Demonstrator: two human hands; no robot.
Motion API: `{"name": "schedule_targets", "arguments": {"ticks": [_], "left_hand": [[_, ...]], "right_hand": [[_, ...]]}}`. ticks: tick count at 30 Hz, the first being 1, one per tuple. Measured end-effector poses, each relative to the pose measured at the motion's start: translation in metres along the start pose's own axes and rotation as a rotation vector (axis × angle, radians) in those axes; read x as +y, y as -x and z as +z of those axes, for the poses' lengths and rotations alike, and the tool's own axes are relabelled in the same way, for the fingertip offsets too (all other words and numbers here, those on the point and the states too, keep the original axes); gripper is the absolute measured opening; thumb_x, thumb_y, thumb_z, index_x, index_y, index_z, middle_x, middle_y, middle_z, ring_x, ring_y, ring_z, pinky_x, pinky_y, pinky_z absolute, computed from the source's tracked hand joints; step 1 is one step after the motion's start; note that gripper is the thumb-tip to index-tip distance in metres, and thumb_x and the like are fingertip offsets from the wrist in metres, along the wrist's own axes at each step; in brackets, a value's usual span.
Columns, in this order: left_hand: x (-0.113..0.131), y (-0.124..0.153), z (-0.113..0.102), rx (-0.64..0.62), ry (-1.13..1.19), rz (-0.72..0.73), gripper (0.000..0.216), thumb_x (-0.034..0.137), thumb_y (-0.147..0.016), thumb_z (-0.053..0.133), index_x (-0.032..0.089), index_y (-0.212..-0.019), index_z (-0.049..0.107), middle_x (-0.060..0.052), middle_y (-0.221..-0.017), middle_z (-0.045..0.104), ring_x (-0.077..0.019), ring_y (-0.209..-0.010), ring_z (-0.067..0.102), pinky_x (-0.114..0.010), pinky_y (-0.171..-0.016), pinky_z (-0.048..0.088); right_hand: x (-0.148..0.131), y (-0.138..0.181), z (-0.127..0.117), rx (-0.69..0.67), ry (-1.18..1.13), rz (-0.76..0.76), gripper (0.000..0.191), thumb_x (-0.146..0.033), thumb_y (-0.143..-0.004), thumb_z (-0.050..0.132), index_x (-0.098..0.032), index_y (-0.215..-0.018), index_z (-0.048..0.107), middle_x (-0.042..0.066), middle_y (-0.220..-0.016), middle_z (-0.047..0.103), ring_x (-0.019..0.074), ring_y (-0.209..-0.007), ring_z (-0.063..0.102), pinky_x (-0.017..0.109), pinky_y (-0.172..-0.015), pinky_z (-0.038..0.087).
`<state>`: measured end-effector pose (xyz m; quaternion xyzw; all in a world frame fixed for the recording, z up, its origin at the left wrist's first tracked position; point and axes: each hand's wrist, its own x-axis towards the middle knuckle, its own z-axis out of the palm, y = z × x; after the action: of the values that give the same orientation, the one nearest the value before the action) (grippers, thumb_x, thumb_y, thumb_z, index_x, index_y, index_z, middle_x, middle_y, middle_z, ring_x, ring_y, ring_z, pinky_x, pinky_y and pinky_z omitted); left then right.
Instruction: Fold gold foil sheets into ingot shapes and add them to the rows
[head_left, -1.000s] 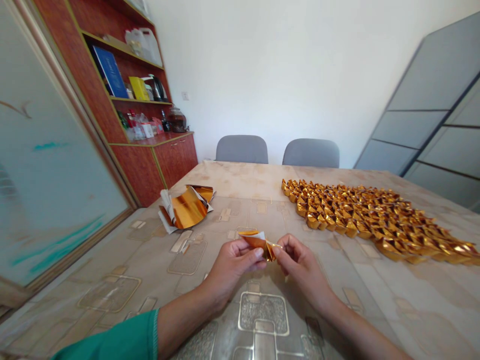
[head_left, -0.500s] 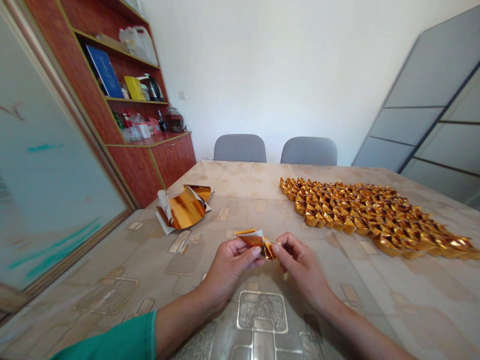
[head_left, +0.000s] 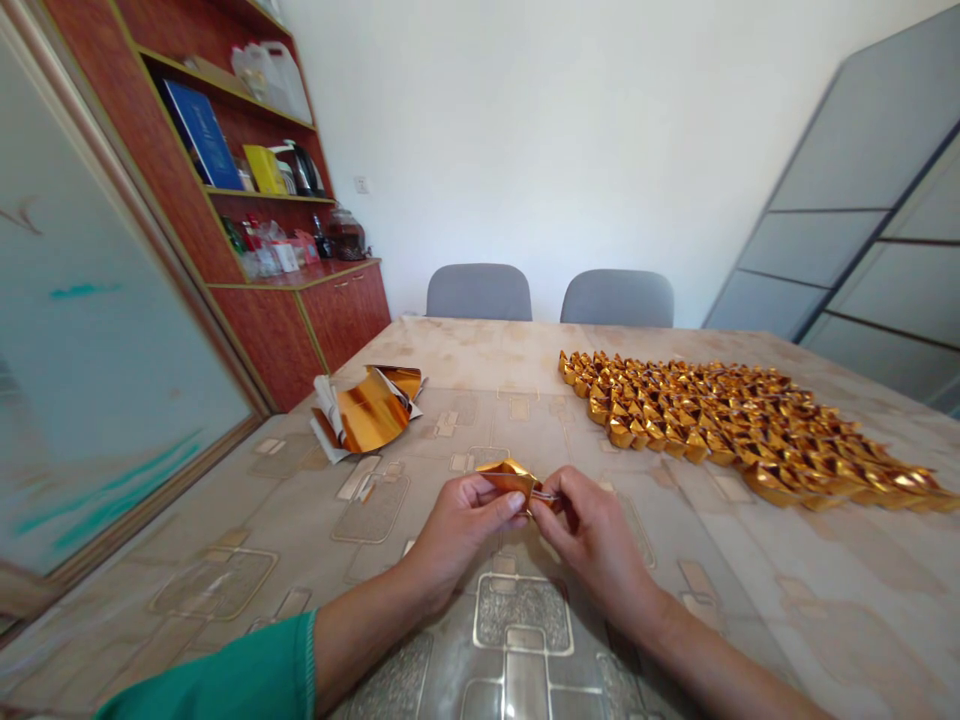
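Between my two hands is a piece of gold foil paper (head_left: 507,474), partly folded, held just above the table. My left hand (head_left: 474,510) pinches its left side between thumb and fingers. On the right end, my right hand (head_left: 589,520) is closed with thumb and fingers pressed on the folded edge, hiding part of it. Behind my left hand lies a loose stack of gold foil sheets (head_left: 371,412) with pale undersides, curled up. Many folded gold paper ingots (head_left: 690,415) stand packed in rows at the right of the table.
A patterned cover lies over the table (head_left: 450,350). Two grey chairs (head_left: 478,292) stand at the far side. To the left is a red-brown cabinet (head_left: 300,310) with bottles, a kettle and a blue folder, beside a glass door (head_left: 112,380).
My right hand has moved slightly left and turned inward over the right end of the foil paper. The paper's top now opens wider, showing more gold. My left hand keeps its pinch.
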<state>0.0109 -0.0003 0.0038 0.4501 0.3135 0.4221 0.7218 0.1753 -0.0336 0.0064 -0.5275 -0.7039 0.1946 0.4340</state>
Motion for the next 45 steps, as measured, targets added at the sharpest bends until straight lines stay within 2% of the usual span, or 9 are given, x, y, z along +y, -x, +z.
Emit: {"name": "schedule_targets", "arguments": {"ticks": [7, 14, 21, 28, 34, 38, 45], "left_hand": [[0.002, 0.001, -0.001, 0.016, 0.098, -0.103, 0.026, 0.029, -0.07, 0.082, 0.012, -0.089, 0.073, -0.008, -0.09, 0.073, -0.0157, -0.082, 0.066, -0.03, -0.083, 0.052], [0.001, 0.001, -0.004, 0.02, 0.19, -0.188, 0.028, 0.025, -0.067, 0.085, 0.013, -0.089, 0.074, -0.006, -0.093, 0.073, -0.0141, -0.084, 0.067, -0.028, -0.085, 0.052], [0.004, 0.003, 0.001, -0.003, 0.178, -0.177, 0.024, 0.024, -0.069, 0.083, 0.012, -0.088, 0.073, -0.006, -0.087, 0.073, -0.0146, -0.083, 0.067, -0.027, -0.082, 0.052], [-0.001, 0.002, -0.001, 0.023, 0.196, -0.188, 0.026, 0.022, -0.063, 0.087, 0.012, -0.08, 0.071, -0.004, -0.079, 0.072, -0.0154, -0.078, 0.068, -0.028, -0.081, 0.053], [0.003, 0.0, -0.001, 0.042, 0.238, -0.146, 0.031, 0.023, -0.063, 0.087, 0.012, -0.088, 0.072, -0.005, -0.084, 0.073, -0.0159, -0.08, 0.068, -0.029, -0.082, 0.054], [0.004, 0.001, 0.0, 0.048, 0.258, -0.118, 0.029, 0.022, -0.063, 0.087, 0.013, -0.085, 0.071, -0.003, -0.081, 0.071, -0.014, -0.077, 0.068, -0.027, -0.08, 0.054], [0.003, 0.0, -0.002, 0.07, 0.246, -0.157, 0.032, 0.022, -0.06, 0.089, 0.013, -0.085, 0.071, -0.003, -0.082, 0.072, -0.0139, -0.079, 0.067, -0.026, -0.079, 0.053]], "right_hand": [[0.0, -0.001, 0.0, -0.048, -0.158, 0.067, 0.015, -0.032, -0.087, 0.06, -0.022, -0.079, 0.051, -0.002, -0.07, 0.054, 0.0144, -0.06, 0.048, 0.026, -0.055, 0.035], [0.006, -0.003, 0.002, -0.064, -0.204, 0.097, 0.017, -0.026, -0.083, 0.063, -0.022, -0.074, 0.049, -0.004, -0.065, 0.049, 0.0132, -0.059, 0.043, 0.025, -0.053, 0.031], [0.008, -0.003, 0.006, -0.073, -0.282, 0.149, 0.02, -0.03, -0.082, 0.065, -0.022, -0.074, 0.048, -0.006, -0.063, 0.044, 0.0127, -0.057, 0.039, 0.025, -0.052, 0.028], [0.006, -0.005, 0.006, -0.085, -0.307, 0.12, 0.021, -0.025, -0.078, 0.067, -0.022, -0.072, 0.047, -0.005, -0.065, 0.047, 0.0127, -0.059, 0.042, 0.025, -0.055, 0.031], [0.006, -0.003, 0.004, -0.111, -0.532, 0.22, 0.03, -0.039, -0.078, 0.072, -0.023, -0.087, 0.048, -0.007, -0.066, 0.045, 0.0122, -0.058, 0.041, 0.024, -0.052, 0.032], [0.008, -0.002, 0.004, -0.122, -0.572, 0.275, 0.034, -0.043, -0.075, 0.074, -0.022, -0.083, 0.048, -0.007, -0.065, 0.046, 0.0118, -0.056, 0.041, 0.024, -0.051, 0.032], [0.01, -0.002, 0.008, -0.121, -0.51, 0.306, 0.023, -0.031, -0.075, 0.068, -0.022, -0.072, 0.047, -0.007, -0.06, 0.044, 0.01, -0.053, 0.037, 0.023, -0.049, 0.029]]}}
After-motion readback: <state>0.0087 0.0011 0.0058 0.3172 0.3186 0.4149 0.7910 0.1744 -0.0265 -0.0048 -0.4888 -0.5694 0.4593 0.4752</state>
